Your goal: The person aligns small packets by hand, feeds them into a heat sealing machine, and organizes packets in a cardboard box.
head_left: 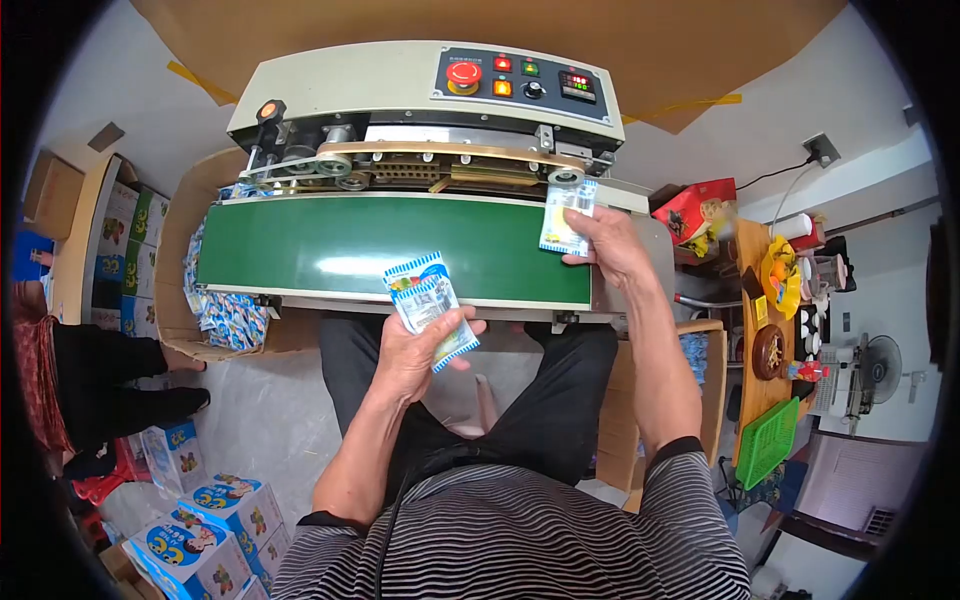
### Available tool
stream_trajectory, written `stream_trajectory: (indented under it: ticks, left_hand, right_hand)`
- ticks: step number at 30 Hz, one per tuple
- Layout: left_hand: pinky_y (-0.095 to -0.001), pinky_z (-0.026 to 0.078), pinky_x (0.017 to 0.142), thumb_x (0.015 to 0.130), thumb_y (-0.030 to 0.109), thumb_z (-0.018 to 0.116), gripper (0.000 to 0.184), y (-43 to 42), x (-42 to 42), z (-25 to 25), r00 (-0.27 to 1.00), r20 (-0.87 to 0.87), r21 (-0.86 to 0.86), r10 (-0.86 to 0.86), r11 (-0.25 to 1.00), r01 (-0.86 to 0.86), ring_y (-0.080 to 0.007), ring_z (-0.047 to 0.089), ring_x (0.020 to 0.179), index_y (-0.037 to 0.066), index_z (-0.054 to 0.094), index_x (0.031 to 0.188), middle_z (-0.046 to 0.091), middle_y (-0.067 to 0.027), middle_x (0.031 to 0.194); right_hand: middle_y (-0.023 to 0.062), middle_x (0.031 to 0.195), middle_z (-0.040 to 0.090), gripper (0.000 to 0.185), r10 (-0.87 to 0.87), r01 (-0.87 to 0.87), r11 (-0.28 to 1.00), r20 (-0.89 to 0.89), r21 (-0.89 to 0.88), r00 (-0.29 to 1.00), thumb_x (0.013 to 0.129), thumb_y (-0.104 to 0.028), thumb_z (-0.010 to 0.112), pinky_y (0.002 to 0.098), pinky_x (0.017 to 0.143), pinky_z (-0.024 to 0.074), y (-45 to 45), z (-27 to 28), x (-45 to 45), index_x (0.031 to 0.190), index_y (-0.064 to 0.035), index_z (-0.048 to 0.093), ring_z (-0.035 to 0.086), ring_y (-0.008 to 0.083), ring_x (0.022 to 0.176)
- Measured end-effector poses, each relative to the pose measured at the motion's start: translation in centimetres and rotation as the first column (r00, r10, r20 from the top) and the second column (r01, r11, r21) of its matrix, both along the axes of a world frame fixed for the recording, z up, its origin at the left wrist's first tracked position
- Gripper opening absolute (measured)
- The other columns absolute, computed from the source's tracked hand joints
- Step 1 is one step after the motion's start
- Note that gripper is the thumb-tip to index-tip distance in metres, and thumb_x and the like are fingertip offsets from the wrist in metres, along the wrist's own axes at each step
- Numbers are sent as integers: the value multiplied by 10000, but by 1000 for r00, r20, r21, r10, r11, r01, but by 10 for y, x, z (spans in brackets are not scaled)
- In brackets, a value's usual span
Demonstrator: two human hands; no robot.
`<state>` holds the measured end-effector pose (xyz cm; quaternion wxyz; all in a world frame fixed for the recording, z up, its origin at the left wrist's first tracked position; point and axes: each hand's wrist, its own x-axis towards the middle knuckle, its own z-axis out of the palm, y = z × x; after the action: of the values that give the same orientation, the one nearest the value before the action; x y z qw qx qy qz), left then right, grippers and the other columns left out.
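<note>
Over the front edge of the green conveyor belt (370, 235), my left hand (415, 350) is closed on a few small blue-and-white packets (425, 295), fanned slightly apart. My right hand (612, 243) pinches a single blue-and-white packet (567, 225) at the belt's right end. The top edge of that packet is at the intake of the band sealing machine (350, 90), by the right-hand roller (565, 177). Whether the rollers grip it I cannot tell.
A big carton (180, 310) of packets stands at the belt's left end. Printed boxes (200, 540) are stacked at the lower left, near another person's dark-clothed legs (110, 370). To the right are an open carton (710, 390) and a wooden table (752, 370) with a green basket (768, 445).
</note>
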<state>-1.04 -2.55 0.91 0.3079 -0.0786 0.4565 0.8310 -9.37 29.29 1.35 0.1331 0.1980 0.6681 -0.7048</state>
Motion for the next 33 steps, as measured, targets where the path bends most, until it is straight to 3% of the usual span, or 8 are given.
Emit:
stream_trajectory:
  ticks: [7, 11, 14, 17, 23, 26, 30, 33]
  left_hand:
    - [-428, 671, 796, 997, 117, 650, 449, 3, 0, 8, 983, 87, 338, 162, 923, -182, -340, 683, 1148, -27, 479, 1387, 647, -202, 1287]
    - [-366, 675, 688, 971, 91, 677, 463, -5, 1, 6, 990, 29, 228, 140, 963, -143, -290, 725, 1040, -35, 495, 1377, 668, -178, 1258]
    - [-333, 666, 646, 941, 67, 716, 472, -6, -1, -7, 993, -95, -13, 74, 997, -76, -226, 730, 981, -39, 527, 1360, 681, -154, 1236]
    - [-303, 657, 613, 921, 62, 742, 434, 2, 0, -8, 988, -150, -75, 25, 997, -37, -192, 729, 929, -39, 572, 1308, 698, -137, 1188]
    - [-271, 646, 575, 892, 59, 771, 391, 12, 9, 4, 979, -191, -163, 74, 981, -106, -172, 730, 886, -21, 621, 1243, 721, -115, 1114]
    - [-262, 645, 583, 893, 66, 781, 357, 14, 14, 5, 969, -141, -26, 201, 978, -207, -165, 731, 871, -38, 641, 1204, 724, -105, 1076]
    - [-278, 653, 595, 902, 64, 770, 384, 9, 10, -2, 972, -194, -116, 131, 981, -155, -175, 727, 920, -39, 619, 1240, 712, -112, 1113]
    - [-295, 659, 602, 917, 68, 747, 400, 13, 6, -4, 975, -195, -121, 106, 984, -131, -192, 727, 939, -29, 592, 1272, 701, -129, 1157]
  right_hand:
    - [93, 1039, 722, 371, 49, -49, 999, -13, -23, 999, 1009, -249, 667, 264, 678, 636, -51, -2, -10, 1248, 33, 642, 714, 130, 871]
    - [80, 1006, 716, 359, 154, -63, 942, -259, 329, 954, 1015, -256, 665, 258, 743, 593, -88, 22, 49, 1229, 32, 655, 687, 110, 886]
    - [70, 990, 712, 327, 208, -161, 970, -280, 182, 937, 1019, -240, 661, 247, 777, 547, -101, 19, 83, 1206, 28, 672, 671, 99, 907]
    - [69, 997, 715, 268, 211, -228, 971, -193, -67, 958, 1010, -201, 670, 246, 761, 553, -111, 17, 98, 1169, 13, 690, 668, 90, 889]
    - [65, 1021, 732, 279, 191, -213, 975, -233, -70, 953, 998, -203, 698, 270, 728, 567, -104, 5, 110, 1163, 21, 681, 674, 90, 894]
    - [66, 1018, 737, 280, 98, -127, 981, -192, -148, 976, 999, -202, 695, 269, 724, 571, -104, 7, 113, 1160, 27, 678, 683, 96, 894]
    - [67, 1008, 748, 266, 94, -129, 964, -155, -232, 983, 996, -180, 692, 256, 725, 576, -108, 12, 112, 1162, 27, 676, 698, 104, 870]
    - [96, 1041, 751, 261, 242, -266, 957, -189, -114, 952, 989, -123, 675, 257, 690, 604, -91, -2, 104, 1204, 24, 661, 728, 142, 861]
